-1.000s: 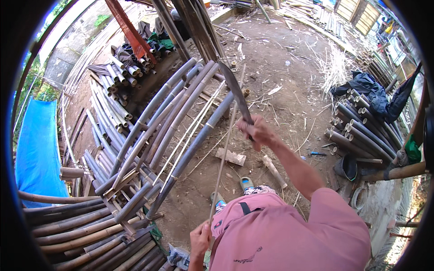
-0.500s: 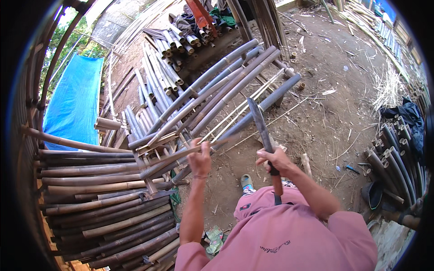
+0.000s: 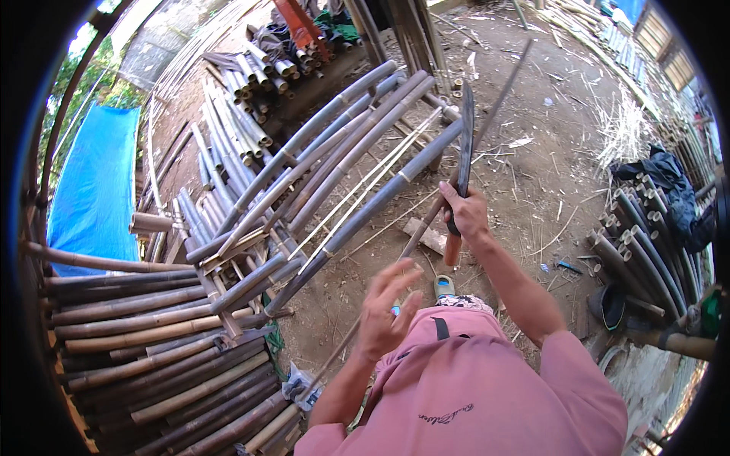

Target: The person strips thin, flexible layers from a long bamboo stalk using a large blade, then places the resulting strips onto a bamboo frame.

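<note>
My right hand [image 3: 469, 211] is closed round the handle of a machete [image 3: 466, 133], whose dark blade points up and away. A long thin bamboo strip [image 3: 503, 93] runs slantwise from beyond the blade, past the fingers of that hand, down to the lower left. It seems to be held against the machete, though the exact grip is hidden. My left hand [image 3: 386, 313], slightly blurred, has its fingers spread. It lies over the strip's lower stretch; whether it touches the strip I cannot tell.
A rack of bamboo poles [image 3: 380, 194] with pale thin strips [image 3: 380, 173] stands ahead left. Stacked dark poles [image 3: 167, 357] fill the lower left. Upright bamboo lengths [image 3: 646, 243] stand at right. A wood block [image 3: 426, 235] lies on the ground near my sandal [image 3: 444, 286].
The strip has gone from my left hand's grip to lying slantwise beside the machete at my right hand. My left hand has opened and come down nearer my body. The view has shifted right.
</note>
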A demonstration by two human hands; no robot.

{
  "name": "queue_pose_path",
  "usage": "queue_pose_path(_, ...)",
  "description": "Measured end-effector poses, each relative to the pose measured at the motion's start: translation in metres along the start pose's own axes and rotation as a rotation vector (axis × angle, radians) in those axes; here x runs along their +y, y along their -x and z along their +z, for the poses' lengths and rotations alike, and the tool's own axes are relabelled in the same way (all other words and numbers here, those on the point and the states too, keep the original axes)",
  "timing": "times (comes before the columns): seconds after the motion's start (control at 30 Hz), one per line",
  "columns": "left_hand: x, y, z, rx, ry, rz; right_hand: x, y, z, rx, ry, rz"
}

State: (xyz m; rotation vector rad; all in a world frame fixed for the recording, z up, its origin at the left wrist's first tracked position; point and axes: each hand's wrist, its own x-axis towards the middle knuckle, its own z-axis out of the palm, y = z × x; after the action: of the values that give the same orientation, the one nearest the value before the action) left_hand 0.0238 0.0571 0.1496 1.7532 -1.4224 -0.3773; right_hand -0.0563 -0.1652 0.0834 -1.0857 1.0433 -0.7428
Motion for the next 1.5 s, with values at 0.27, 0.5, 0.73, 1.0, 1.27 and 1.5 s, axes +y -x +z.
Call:
queue_pose_path(0.27,-0.054,0.024,0.008,-0.221,1.038,-0.730,-0.046,-0.016,-0.025,-0.138,0.553,-0.262)
queue_pose_path(0.5,-0.043,-0.004,0.030,0.050,0.660,-0.681,-0.002,0.054,-0.020,-0.328,1.024,-0.753)
queue_pose_path(0.73,-0.023,0.014,0.032,0.087,0.410,-0.582,-0.007,0.034,-0.020,-0.375,1.054,-0.490)
queue_pose_path(1.0,-0.008,0.018,0.025,0.050,0.271,-0.540,-0.011,0.021,-0.025,-0.347,1.055,-0.499)
queue_pose_path(1.27,-0.002,0.047,0.018,-0.005,0.257,-0.504,-0.022,-0.023,-0.045,-0.241,1.189,-0.445)
queue_pose_path(1.5,-0.003,0.128,-0.006,-0.065,0.155,-0.326,-0.069,-0.091,-0.109,0.000,1.245,-0.542)
